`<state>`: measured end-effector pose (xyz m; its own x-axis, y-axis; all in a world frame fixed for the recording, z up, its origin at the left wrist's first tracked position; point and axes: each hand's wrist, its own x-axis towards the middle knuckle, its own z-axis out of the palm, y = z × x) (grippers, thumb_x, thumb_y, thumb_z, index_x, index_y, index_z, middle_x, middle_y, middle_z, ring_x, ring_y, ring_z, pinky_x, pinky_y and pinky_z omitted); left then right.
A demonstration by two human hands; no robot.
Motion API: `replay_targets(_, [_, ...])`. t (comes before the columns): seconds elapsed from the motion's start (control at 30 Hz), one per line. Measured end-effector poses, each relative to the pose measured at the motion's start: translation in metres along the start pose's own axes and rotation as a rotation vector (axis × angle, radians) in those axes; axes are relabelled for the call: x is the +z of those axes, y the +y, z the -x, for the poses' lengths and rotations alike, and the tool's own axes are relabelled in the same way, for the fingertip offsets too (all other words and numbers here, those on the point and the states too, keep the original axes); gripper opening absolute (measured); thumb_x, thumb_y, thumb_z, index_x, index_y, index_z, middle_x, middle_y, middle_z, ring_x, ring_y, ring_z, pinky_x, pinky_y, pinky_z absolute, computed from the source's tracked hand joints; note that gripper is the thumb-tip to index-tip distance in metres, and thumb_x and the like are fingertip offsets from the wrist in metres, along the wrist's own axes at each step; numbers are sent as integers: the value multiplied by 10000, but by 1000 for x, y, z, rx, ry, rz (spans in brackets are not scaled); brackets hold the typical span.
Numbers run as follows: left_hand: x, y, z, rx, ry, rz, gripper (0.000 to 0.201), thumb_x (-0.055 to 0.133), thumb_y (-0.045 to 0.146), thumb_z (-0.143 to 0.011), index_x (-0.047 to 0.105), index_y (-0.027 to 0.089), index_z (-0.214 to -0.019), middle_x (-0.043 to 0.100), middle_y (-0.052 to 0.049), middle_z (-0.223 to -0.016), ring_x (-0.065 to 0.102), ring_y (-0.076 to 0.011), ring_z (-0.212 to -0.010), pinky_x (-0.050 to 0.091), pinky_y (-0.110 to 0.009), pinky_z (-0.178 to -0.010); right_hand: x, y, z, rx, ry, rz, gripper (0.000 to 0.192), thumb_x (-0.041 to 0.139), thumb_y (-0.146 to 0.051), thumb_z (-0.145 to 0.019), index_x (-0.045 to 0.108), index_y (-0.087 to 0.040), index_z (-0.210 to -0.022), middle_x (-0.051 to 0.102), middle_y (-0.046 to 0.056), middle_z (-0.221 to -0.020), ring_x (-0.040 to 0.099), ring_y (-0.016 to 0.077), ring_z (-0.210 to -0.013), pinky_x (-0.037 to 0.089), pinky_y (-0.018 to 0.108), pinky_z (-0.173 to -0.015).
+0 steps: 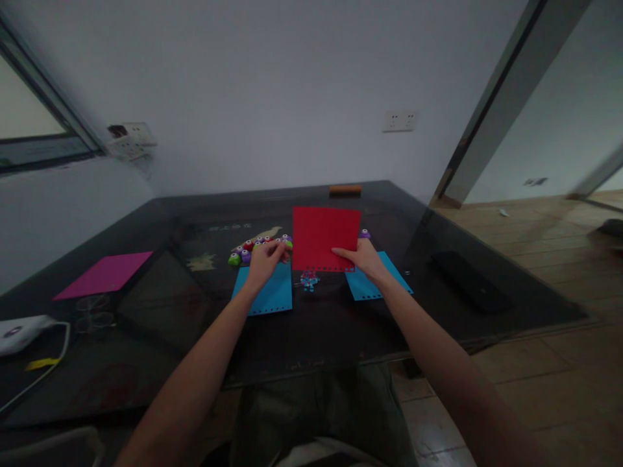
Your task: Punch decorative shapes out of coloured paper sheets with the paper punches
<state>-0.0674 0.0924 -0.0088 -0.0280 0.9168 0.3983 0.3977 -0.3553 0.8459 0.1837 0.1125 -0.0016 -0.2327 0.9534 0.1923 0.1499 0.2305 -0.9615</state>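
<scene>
My right hand [364,258] grips a red sheet of paper [324,235] by its right side, thumb across the front. The sheet is held up over the table, with a row of holes along its bottom edge. At the sheet's left edge, my left hand [268,261] is closed in a pinch; what it holds, if anything, is too small to tell. Behind that hand sit several small rounded pieces [234,259] in green, purple and red with eye-like tops. Blue sheets with punched edges lie under the left hand [272,295] and the right hand [365,287]. Tiny red and blue bits [308,281] lie between them.
A pink sheet [104,275] and glasses [92,314] lie on the dark table at left, near a white device [22,334] with a cable. On the right is a long black case [467,280]. A brown bar [345,190] rests by the wall.
</scene>
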Motion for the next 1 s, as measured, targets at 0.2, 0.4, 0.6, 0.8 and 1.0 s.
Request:
replay_targets(0.2, [-38, -14, -12, -56, 208, -191, 306, 470, 378, -794, 661, 139, -778, 625, -29, -605, 581, -145, -575, 451, -238, -556, -2, 7, -3, -7, 1, 55, 403, 685, -381, -669, 654, -142, -992, 680, 106, -972, 641, 260, -864, 524, 426, -778])
replay_targets(0.4, [-89, -40, -18, -206, 351, -561, 283, 473, 334, -760, 667, 151, -858, 684, -72, -785, 621, -192, -741, 453, -274, -680, -1, 4, -2, 0, 16, 33, 383, 696, -367, -656, 656, -150, -969, 681, 104, -976, 647, 253, -843, 530, 410, -760])
replay_targets(0.6, [-88, -47, -11, -292, 168, -904, 308, 518, 368, -736, 658, 182, -938, 641, -120, -961, 570, -264, -910, 438, -347, -762, -2, 7, -3, 7, 13, 33, 385, 688, -383, -666, 653, -147, -969, 679, 105, -983, 649, 245, -843, 528, 400, -770])
replay_targets(0.8, [-81, -51, -8, -340, 94, -1076, 399, 537, 450, -721, 630, 213, -1028, 561, -150, -1084, 477, -340, -1027, 401, -432, -818, -2, 12, -5, -36, 12, -11, 412, 693, -363, -666, 640, -148, -1013, 667, 105, -1024, 642, 242, -882, 512, 418, -820])
replay_targets(1.0, [-80, -56, -8, -359, 44, -1102, 454, 593, 436, -686, 593, 223, -1087, 530, -160, -1122, 440, -360, -1060, 395, -447, -807, -1, 13, -4, -23, 20, -22, 402, 691, -378, -665, 642, -161, -1000, 671, 95, -1014, 642, 242, -883, 522, 414, -803])
